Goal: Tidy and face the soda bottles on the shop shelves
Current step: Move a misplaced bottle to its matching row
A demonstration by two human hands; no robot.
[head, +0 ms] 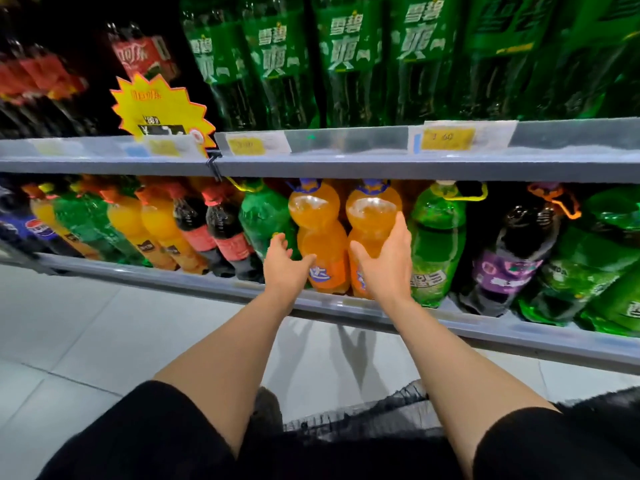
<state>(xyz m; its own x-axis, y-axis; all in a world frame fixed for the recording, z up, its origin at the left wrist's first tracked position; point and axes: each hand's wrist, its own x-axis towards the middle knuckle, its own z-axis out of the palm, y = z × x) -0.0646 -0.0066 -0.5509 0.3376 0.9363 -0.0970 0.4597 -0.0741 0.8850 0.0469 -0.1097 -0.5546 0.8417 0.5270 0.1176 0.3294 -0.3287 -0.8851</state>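
**Orange soda gets a turn on the lower shelf**

Black sleeves (145, 434) reach forward. Right hand (384, 261) wraps spread fingers around the right orange bottle (372, 216); left hand (282, 263) hovers, fingers loosely curled, beside its twin (320, 230). Full, heavy and slick, probably; the narrow waist offers the surest grip.

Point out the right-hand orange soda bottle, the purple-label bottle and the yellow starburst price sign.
Right-hand orange soda bottle (372, 211): head view, upper bulge.
Purple-label bottle (504, 271): head view, purple label.
Yellow starburst price sign (161, 105): head view, centre of card.
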